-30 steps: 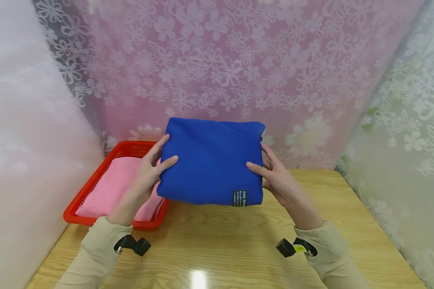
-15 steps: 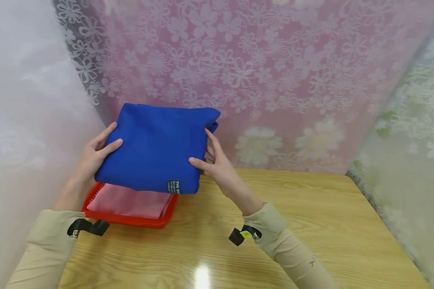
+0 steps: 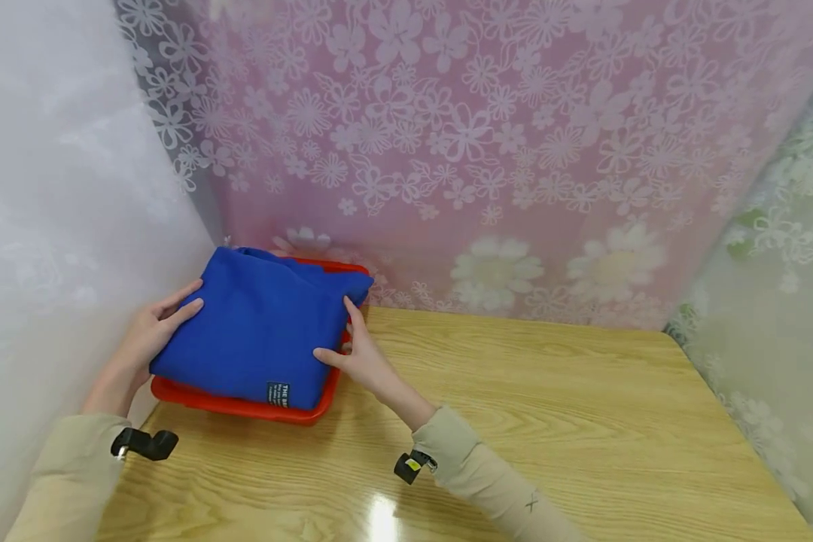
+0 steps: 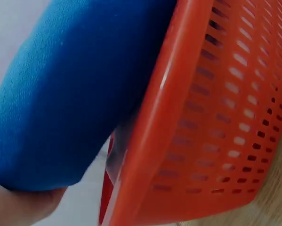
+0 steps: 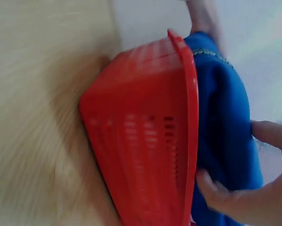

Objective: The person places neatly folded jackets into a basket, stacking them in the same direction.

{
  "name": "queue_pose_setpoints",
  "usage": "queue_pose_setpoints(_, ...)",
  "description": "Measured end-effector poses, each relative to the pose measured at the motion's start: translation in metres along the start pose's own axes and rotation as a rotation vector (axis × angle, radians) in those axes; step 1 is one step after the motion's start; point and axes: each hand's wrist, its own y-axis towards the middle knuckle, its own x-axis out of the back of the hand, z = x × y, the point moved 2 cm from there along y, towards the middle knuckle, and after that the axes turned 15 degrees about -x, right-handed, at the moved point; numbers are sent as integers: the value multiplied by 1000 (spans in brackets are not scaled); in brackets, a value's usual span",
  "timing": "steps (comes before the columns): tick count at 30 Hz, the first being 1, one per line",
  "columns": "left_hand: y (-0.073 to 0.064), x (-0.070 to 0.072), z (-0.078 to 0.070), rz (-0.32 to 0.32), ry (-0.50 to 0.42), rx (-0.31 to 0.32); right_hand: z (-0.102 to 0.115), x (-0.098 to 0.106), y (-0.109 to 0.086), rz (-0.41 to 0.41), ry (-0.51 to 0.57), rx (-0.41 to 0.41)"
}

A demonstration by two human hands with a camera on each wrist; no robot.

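Note:
A folded blue garment [image 3: 257, 324] with a small dark printed label [image 3: 278, 394] lies over the top of the red plastic basket [image 3: 244, 406], covering most of its opening. My left hand [image 3: 147, 335] grips the garment's left side, thumb on top. At the right side my right hand [image 3: 364, 361] holds it, thumb on the upper face and other fingers around the edge. In the left wrist view the thick blue fold [image 4: 75, 94] is beside the basket's slotted wall [image 4: 225, 103]. The right wrist view has the garment [image 5: 225, 113] at the basket rim [image 5: 190, 94].
The basket stands at the left back of a wooden table [image 3: 549, 421], close to the pale left curtain [image 3: 61, 226]. A pink floral curtain [image 3: 433, 165] hangs behind. Bare wood stretches to the right of the basket.
Both hands have carried the blue garment left and then down onto the basket. The pink folded cloth seen in the basket earlier is now hidden beneath it.

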Motion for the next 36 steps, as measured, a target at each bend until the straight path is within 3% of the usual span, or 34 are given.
queue_pose_setpoints(3, 1, -3, 4, 45, 79, -20, -3, 0, 0, -112, -144, 122)
queue_pose_setpoints(7, 0, -9, 9, 100, 210, -45, -6, -2, -4, -254, -503, 259)
queue_pose_setpoints(11, 0, -15, 11, 112, 395, -90, -15, -5, -5, -288, -781, 267)
queue_pose_setpoints(14, 3, -20, 9, 121, 582, -140, -21, -6, -3, -293, -867, 242)
queue_pose_setpoints(17, 7, -23, 5, 138, 708, -172, -23, -5, -2, -294, -905, 242)
queue_pose_setpoints(21, 9, -26, 1, 122, 775, -151, -20, 1, -5, -249, -867, 225)
queue_pose_setpoints(24, 7, -34, -6, 14, 840, -162, -18, 12, -9, -206, -810, 218)
queue_pose_setpoints(26, 4, -42, -14, -89, 889, -224, -18, 20, -12, -195, -783, 227)
queue_pose_setpoints(29, 2, -60, -31, -206, 918, -329, -19, 35, -17, -208, -749, 241)
queue_pose_setpoints(31, 2, -77, -44, -232, 912, -390, -20, 46, -22, -241, -736, 250)
queue_pose_setpoints(36, 6, -127, -75, -142, 835, -395, -26, 74, -34, -344, -780, 185)
